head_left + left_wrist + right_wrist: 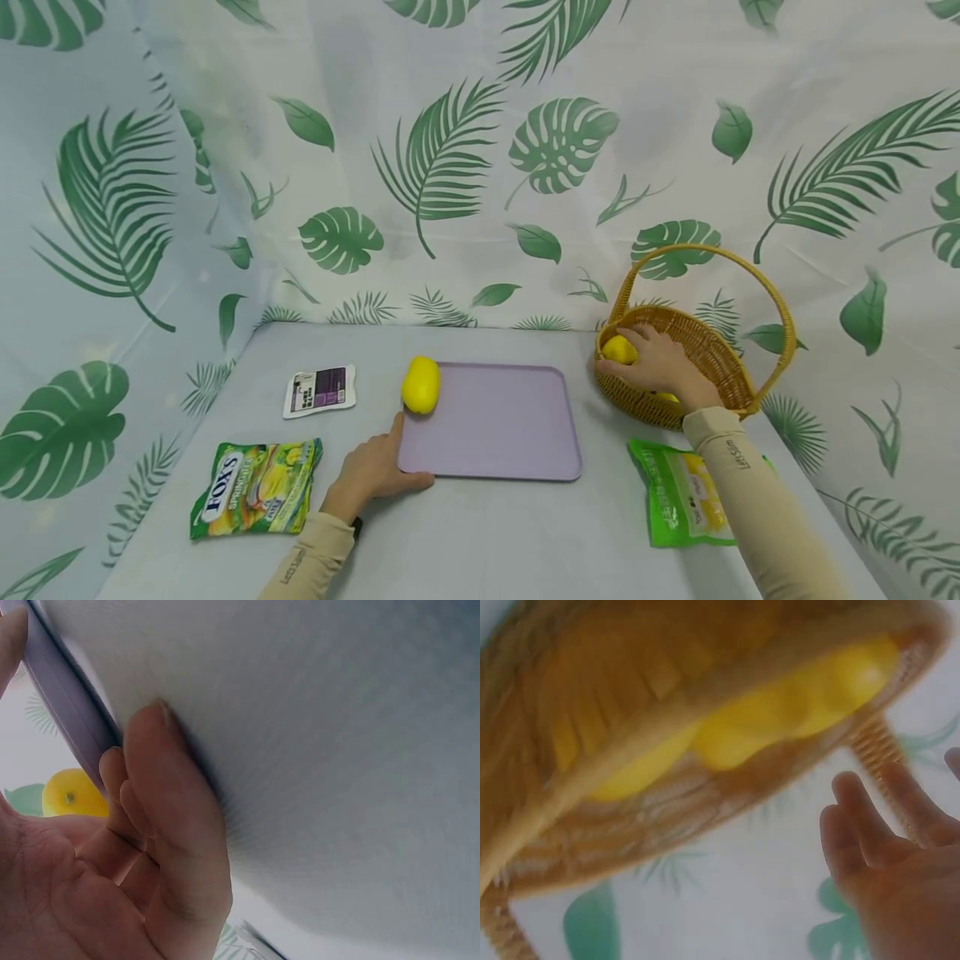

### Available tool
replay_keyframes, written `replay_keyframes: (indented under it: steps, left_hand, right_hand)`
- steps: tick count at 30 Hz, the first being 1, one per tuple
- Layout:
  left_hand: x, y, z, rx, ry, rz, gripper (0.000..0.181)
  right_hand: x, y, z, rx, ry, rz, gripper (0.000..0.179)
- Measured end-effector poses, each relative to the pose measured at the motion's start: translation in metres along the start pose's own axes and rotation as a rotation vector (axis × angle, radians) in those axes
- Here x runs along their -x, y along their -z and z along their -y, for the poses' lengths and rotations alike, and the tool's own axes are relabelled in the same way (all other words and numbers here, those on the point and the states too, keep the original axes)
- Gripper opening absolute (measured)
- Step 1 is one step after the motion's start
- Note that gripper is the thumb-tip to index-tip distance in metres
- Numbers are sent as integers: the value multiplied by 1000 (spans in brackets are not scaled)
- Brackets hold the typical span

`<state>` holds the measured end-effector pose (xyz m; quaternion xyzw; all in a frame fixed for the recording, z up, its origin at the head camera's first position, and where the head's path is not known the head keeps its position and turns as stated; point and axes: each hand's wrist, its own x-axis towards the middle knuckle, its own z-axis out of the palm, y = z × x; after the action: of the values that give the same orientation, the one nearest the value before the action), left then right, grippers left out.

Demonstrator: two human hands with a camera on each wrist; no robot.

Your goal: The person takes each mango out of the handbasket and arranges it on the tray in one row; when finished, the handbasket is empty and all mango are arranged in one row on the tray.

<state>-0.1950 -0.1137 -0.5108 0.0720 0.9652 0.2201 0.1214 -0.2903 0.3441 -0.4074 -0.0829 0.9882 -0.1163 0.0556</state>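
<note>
On the lilac tray [491, 425], at its far left corner, lies a lemon-like yellow fruit [422, 385]. My left hand [375, 468] touches the tray's near left corner, thumb along the near edge and a finger by the left edge. In the left wrist view its other fingers [180, 817] rest bent on the table. My right hand [660, 364] reaches over the left end of a wicker basket [720, 350], its fingers by a yellow fruit [619, 350]. Several yellow fruits [742, 735] lie in the basket in the right wrist view, where this hand's fingers look loosely spread.
Left of the tray lie a small white packet [320, 391] with a purple label and a green FOX'S bag [257, 487]. A bright green bag [682, 496] lies before the basket, partly under my right forearm. Leaf-patterned curtains [465, 167] stand behind and beside the table.
</note>
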Motion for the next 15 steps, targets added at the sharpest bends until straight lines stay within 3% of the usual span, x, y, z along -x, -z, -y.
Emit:
replay_keyframes:
  steps: [8,15]
  left_hand:
    - [-2,2,1,4,-5,-9,122]
    - [0,0,1,7,11,0,124]
  right_hand:
    - [8,7,-38,51,-50,49,100]
    - [19,6,-58,68,-64,70,103]
